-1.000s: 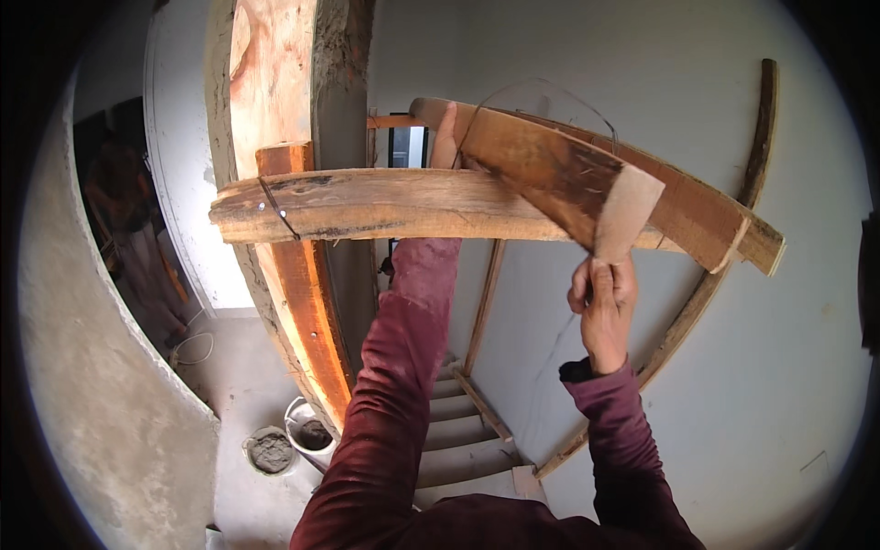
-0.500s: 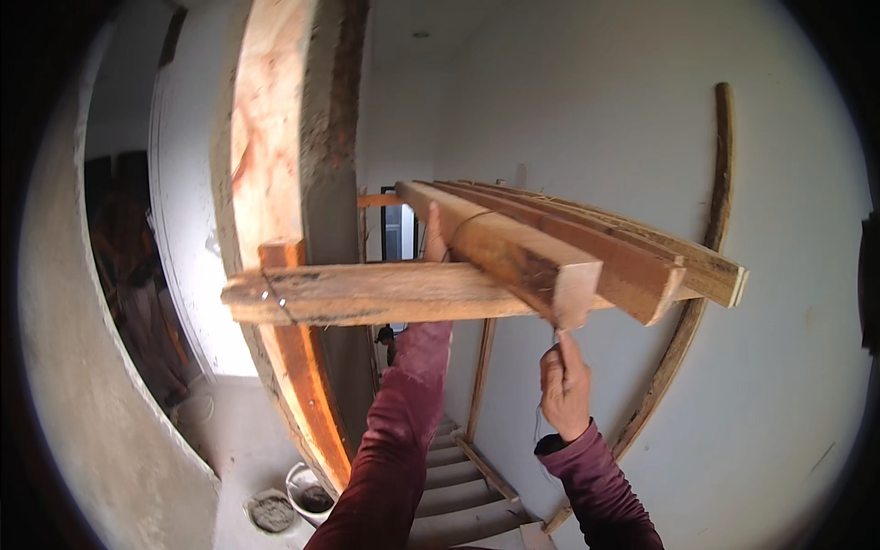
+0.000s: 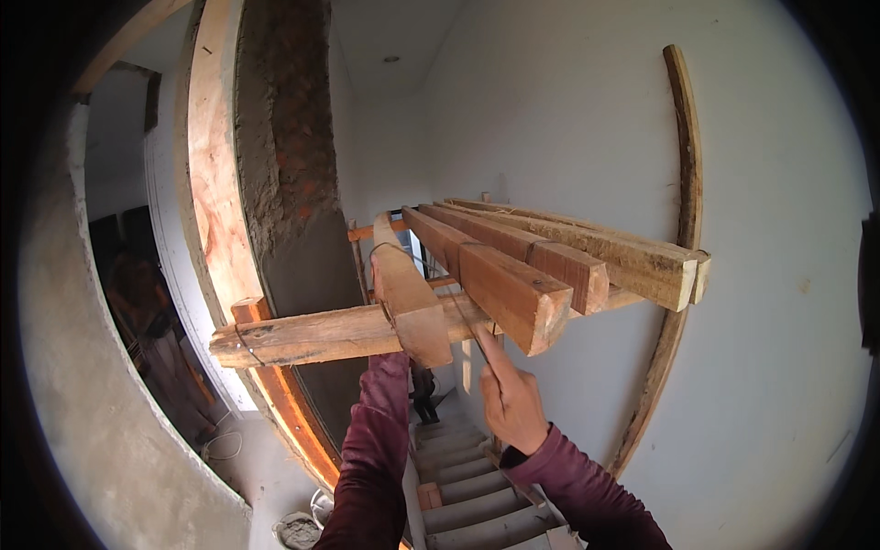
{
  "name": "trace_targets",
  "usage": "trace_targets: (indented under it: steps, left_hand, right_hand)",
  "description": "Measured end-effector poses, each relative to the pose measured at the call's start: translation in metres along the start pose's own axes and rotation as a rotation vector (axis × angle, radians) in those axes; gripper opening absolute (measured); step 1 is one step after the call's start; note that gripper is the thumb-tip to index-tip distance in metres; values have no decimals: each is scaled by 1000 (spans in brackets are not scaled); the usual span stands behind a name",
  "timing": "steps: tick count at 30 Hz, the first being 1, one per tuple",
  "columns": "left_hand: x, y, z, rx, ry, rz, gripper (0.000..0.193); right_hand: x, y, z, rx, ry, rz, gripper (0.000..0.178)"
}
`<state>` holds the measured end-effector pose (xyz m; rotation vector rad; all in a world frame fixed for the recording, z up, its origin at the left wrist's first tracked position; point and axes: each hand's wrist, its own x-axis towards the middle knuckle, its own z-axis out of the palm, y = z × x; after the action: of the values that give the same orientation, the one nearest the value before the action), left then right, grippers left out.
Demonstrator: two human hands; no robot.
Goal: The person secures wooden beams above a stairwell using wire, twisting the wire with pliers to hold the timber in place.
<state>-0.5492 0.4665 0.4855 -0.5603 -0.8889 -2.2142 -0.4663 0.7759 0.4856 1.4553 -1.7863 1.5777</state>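
Several timber beams (image 3: 502,277) lie across one rough wooden crossbar (image 3: 302,337); right hand (image 3: 511,403) curls nearly closed on thin wire (image 3: 466,310); left hand (image 3: 374,272) (mostly hidden by timber), grip impossible to tell

Below centre, my right hand (image 3: 513,408) has open air rightward; above it, the crossbar (image 3: 302,336) and beams (image 3: 495,282) block my way up.

The left forearm (image 3: 371,449) reaches upward, its hand apparently hidden, while the right hand (image 3: 518,411) is raised, forefinger (image 3: 490,350) extended, other fingers (image 3: 492,398) curled.
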Motion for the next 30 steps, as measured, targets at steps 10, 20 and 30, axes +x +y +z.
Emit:
trace_targets:
  steps: [10,20,30]
  left_hand:
    - [32,14,-2,-5,-145,-92,54]
    - [-23,41,8,-35,131,2,49]
    - [-85,42,-14,-356,131,246,34]
  right_hand:
    - [68,12,23,158,1,-269,47]
    - [65,12,28,249,112,-124,20]
    - [46,11,33,304,229,20,16]
